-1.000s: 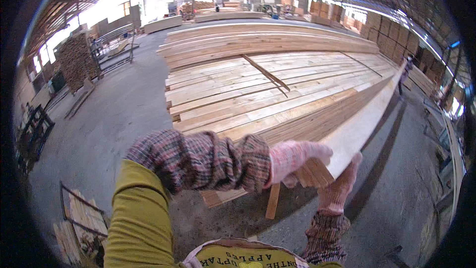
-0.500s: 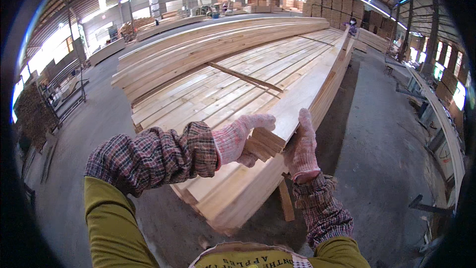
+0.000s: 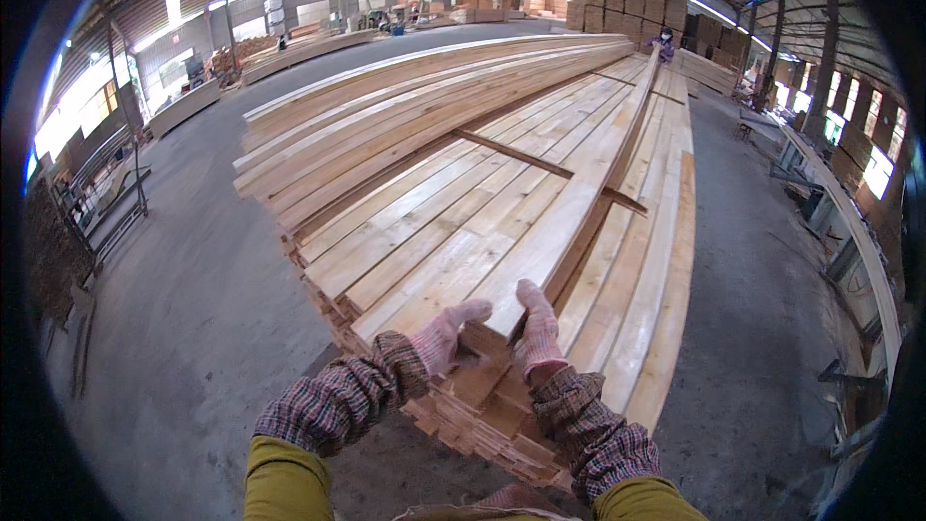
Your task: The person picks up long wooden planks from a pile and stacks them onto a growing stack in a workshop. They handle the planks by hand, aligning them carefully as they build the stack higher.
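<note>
Both my hands, in pale pink knitted gloves, grip the near end of a long wooden load (image 3: 533,270) that looks like planks laid one on another; how many I cannot tell. My left hand (image 3: 451,333) is closed on its left edge, thumb toward the top. My right hand (image 3: 539,333) holds the right edge, its thumb up along the side; the fingers beneath are hidden. The load runs away from me over a broad layer of pale planks (image 3: 415,256). At its far end is a person in purple (image 3: 666,45).
Brown cross strips (image 3: 513,152) lie over the plank layer. A higher row of planks (image 3: 352,130) rises along the left. Grey concrete floor (image 3: 227,260) surrounds the pile. A long rail-like bench (image 3: 849,203) stands at the right, and tall timber stacks (image 3: 617,10) at the back.
My hands and the held planks have moved left, from the pile's right edge to over its middle. Planks on the right and another cross strip now show. The view has shifted too.
</note>
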Motion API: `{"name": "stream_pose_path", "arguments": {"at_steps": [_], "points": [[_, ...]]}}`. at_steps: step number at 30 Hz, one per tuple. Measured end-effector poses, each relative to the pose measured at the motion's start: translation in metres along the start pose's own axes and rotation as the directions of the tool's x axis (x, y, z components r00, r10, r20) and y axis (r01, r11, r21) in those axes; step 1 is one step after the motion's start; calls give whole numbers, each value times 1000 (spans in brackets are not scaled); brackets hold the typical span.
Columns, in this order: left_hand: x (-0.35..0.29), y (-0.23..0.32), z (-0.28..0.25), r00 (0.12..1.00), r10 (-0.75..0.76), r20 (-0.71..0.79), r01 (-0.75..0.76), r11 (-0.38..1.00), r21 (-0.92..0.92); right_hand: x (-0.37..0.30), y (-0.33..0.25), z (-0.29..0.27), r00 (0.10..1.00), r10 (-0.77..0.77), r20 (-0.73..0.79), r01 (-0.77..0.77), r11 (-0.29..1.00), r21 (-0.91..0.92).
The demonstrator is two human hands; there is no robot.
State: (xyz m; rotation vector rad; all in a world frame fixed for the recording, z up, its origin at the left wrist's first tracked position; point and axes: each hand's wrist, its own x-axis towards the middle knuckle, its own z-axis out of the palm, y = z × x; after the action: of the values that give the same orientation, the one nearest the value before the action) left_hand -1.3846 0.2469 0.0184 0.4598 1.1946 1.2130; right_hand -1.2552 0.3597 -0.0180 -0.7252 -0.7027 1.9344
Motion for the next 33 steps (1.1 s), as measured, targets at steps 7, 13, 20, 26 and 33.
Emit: {"name": "stream_pose_path", "arguments": {"at_steps": [7,13,20,26,33], "points": [[46,48,-51,995,-69,76,69,998,-7,53,42,49,988,-98,-120,88,992,-91],[94,78,-113,904,290,314,-374,891,255,45,25,131,984,142,-111,-134,988,71],[107,161,-172,976,-103,191,76,987,143,94,60,201,981,-33,-190,49,995,83],[63,276,-206,970,-137,203,84,964,251,102,60,288,995,-87,37,79,980,184],[-3,419,-215,962,-187,197,106,927,361,98,43,402,912,-375,166,348,922,168]]}}
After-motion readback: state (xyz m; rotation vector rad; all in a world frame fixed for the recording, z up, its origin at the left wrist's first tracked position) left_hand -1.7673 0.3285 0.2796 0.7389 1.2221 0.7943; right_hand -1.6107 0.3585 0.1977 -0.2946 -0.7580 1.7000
